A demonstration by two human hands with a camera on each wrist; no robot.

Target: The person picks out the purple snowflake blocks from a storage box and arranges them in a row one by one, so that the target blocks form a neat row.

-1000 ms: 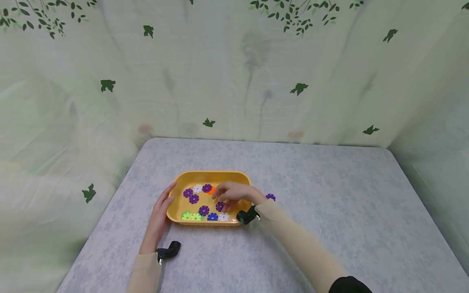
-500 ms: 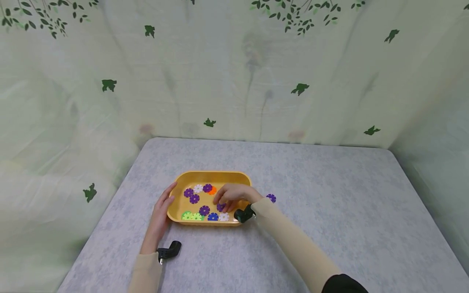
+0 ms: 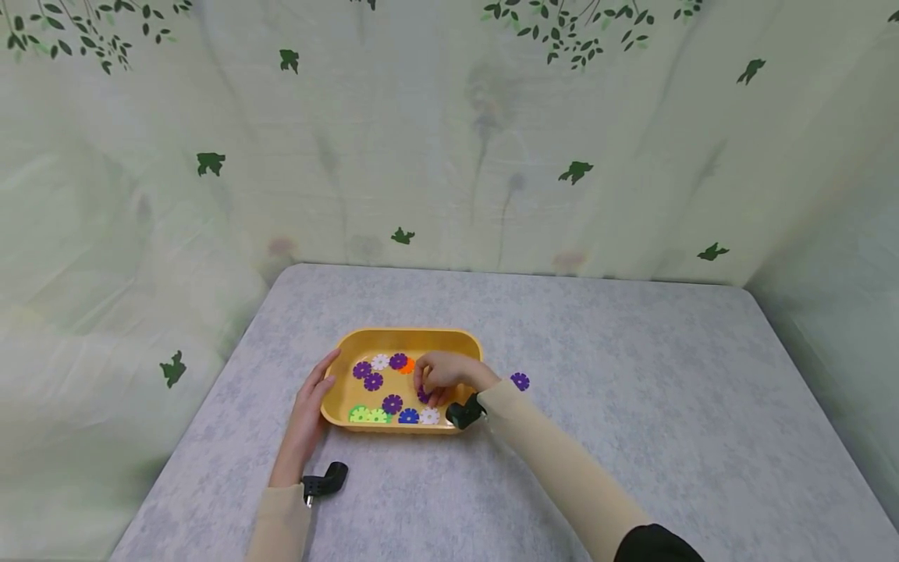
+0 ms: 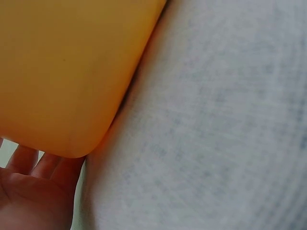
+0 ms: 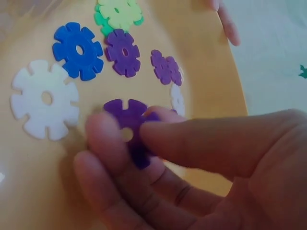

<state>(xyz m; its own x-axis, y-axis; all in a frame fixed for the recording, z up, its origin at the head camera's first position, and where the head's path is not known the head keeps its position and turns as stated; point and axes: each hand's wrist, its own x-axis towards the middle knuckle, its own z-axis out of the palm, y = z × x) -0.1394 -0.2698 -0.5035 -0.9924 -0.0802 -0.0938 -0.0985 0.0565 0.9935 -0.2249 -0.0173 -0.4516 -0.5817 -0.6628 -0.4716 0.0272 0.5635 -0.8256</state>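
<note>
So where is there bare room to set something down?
Widest: the grey table right of the lone purple disc. Smaller: between the yellow tray and the table's far edge, and in front of the tray between the sleeves. Crowded: the tray's near side, with green discs, a blue disc and a white disc, and around the right hand.

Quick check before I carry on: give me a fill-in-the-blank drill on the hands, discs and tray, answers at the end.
1. The right hand pinches a disc coloured ____.
2. As the person sees it, the left hand touches the tray's ____ end.
3. In the head view, immediately right of the blue disc lies a ____ disc.

Missing words: purple; left; white.
</note>
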